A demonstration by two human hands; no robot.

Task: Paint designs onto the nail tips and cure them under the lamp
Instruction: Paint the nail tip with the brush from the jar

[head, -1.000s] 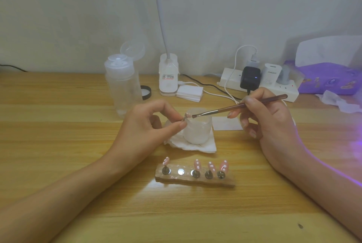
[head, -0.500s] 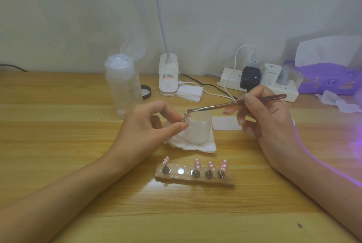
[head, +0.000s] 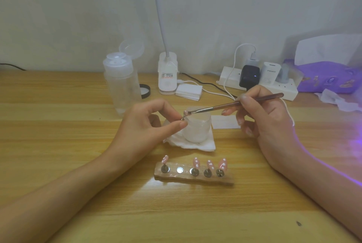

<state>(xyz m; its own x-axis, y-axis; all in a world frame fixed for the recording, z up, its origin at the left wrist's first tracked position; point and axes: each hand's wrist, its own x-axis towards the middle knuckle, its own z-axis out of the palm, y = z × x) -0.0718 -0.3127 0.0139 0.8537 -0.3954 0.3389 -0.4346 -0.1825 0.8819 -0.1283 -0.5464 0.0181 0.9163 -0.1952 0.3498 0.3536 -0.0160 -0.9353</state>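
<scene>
My left hand (head: 146,125) pinches a small metal peg that carries a pink nail tip (head: 185,113), held above a frosted jar (head: 197,127). In my right hand (head: 268,117) is a thin brown brush (head: 235,104), its bristle end touching that nail tip. Near the table's front a holder block (head: 194,177) carries several pink nail tips with white dots (head: 210,164) on pegs. One round slot of the block (head: 180,170) stands bare.
The jar rests on a folded white tissue (head: 203,145). Behind stand a clear pump bottle (head: 121,84) with its lid flipped up, a white lamp base (head: 167,74), a pad stack (head: 189,90) and a power strip (head: 260,84). Purple light glows at the right edge.
The brush tip has shifted slightly left and down along the held nail tip. My left hand has stayed almost still.
</scene>
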